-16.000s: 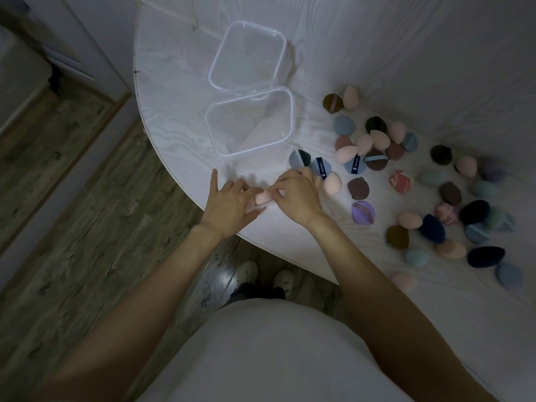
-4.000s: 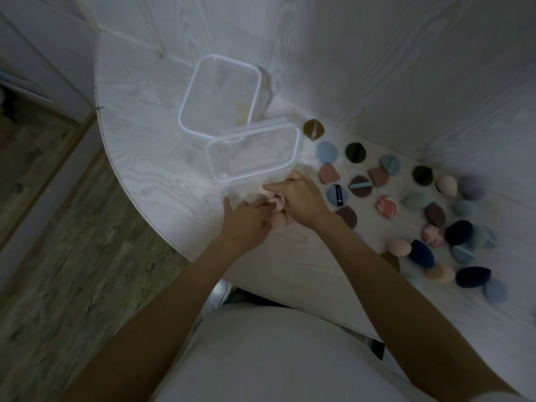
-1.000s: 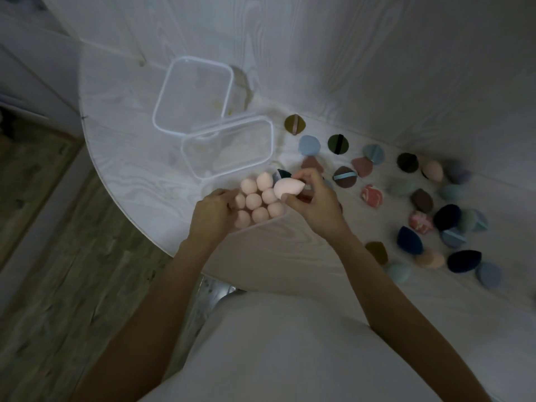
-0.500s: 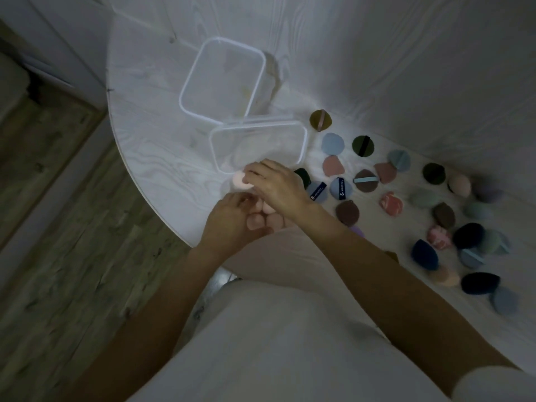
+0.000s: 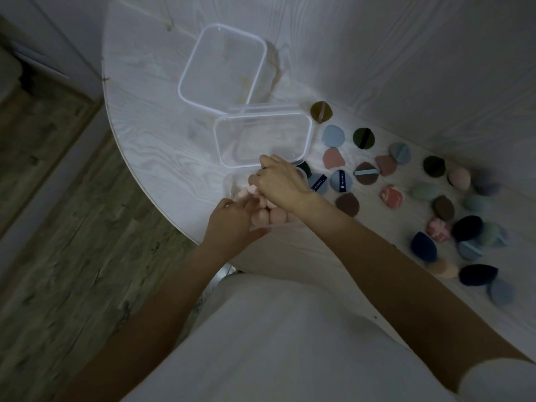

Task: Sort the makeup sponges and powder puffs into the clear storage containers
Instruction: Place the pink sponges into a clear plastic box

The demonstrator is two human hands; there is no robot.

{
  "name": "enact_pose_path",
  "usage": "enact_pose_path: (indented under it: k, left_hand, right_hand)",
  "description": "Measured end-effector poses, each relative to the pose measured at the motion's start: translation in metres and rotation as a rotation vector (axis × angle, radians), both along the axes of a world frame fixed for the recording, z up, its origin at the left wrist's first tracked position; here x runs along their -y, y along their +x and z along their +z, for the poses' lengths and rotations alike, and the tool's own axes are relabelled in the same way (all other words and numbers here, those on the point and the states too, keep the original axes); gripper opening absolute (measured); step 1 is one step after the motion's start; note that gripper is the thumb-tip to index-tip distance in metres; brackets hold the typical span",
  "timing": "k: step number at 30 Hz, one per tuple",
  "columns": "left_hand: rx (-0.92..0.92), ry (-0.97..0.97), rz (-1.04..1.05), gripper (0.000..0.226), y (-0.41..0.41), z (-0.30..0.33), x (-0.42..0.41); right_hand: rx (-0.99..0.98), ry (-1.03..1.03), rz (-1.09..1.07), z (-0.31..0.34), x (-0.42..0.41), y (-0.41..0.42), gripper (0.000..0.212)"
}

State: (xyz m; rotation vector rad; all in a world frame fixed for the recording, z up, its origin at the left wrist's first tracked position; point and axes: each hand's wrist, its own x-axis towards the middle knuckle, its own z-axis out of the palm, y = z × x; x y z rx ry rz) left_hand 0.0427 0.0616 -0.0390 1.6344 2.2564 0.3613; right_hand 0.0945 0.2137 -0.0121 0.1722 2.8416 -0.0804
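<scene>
- A cluster of pale pink makeup sponges (image 5: 262,214), rounded and egg-like, sits near the curved front edge of the white wood-grain table (image 5: 150,146), inside a low clear container (image 5: 232,185) whose faint wall shows just left of them.
- The right hand (image 5: 280,184) reaches over the cluster from the right, knuckles up and fingers curled down; one pink sponge (image 5: 251,189) peeks out beneath its fingertips, and the hand seems to pinch it, though the grip itself is hidden.
- The left hand (image 5: 233,224) rests against the near left side of the cluster, fingers bent toward the sponges and thumb stretched to the right along the near side; whether it grips anything I cannot tell.
- Both hands cover most of the pink sponges, so their count is hidden.
- Just behind the hands stands an empty clear storage container (image 5: 262,140), rectangular with rounded corners; a second empty one (image 5: 222,66) lies further back and to the left, its near corner touching or overlapping the first.
- To the right, powder puffs lie flat: an olive puff (image 5: 321,112), a light blue one (image 5: 333,136), a dusty pink one (image 5: 333,158), a brown puff with a blue strap (image 5: 366,173), and two blue puffs with dark labelled straps (image 5: 340,181).
- Further right are scattered sponges: navy ones (image 5: 423,246), teal, peach and marbled pink (image 5: 391,196).
- Grey wood flooring (image 5: 58,227) lies to the left.
</scene>
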Motion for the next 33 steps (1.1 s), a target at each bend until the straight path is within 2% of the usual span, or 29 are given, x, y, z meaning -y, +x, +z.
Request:
enact_pose_path:
  k: [3, 6, 11, 14, 18, 22, 25, 28, 33]
  left_hand:
    - [-0.064, 0.004, -0.032, 0.058, -0.005, -0.001, -0.001]
    - [-0.177, 0.032, 0.003, 0.066, -0.007, 0.004, 0.001]
    - [-0.067, 0.014, 0.008, 0.075, -0.016, 0.007, 0.01]
    - [-0.03, 0.056, 0.074, 0.055, -0.029, 0.012, 0.011]
    - [-0.292, 0.045, 0.041, 0.037, -0.038, 0.02, -0.012]
    - [-0.425, -0.239, -0.094, 0.023, -0.033, 0.027, -0.035]
    - [-0.518, -0.326, -0.15, 0.016, -0.032, 0.028, -0.038]
    - [-0.486, -0.361, -0.163, 0.025, -0.029, 0.025, -0.031]
    - [-0.3, -0.193, 0.013, 0.022, -0.028, 0.029, -0.009]
  right_hand:
    - [-0.106, -0.134, -0.07, -0.001, 0.003, 0.007, 0.021]
    - [-0.317, -0.246, -0.203, -0.004, 0.011, 0.028, 0.026]
    - [-0.322, -0.195, -0.271, -0.016, 0.027, 0.043, 0.041]
    - [-0.316, -0.123, -0.315, -0.016, 0.031, 0.037, 0.04]
    - [-0.299, -0.106, -0.326, -0.014, 0.032, 0.034, 0.039]
    - [-0.31, -0.1, -0.353, -0.016, 0.035, 0.035, 0.04]
    - [-0.319, -0.099, -0.359, -0.016, 0.033, 0.035, 0.04]
    - [-0.273, -0.114, -0.354, -0.013, 0.032, 0.036, 0.043]
    - [-0.215, -0.141, -0.364, -0.009, 0.031, 0.037, 0.05]
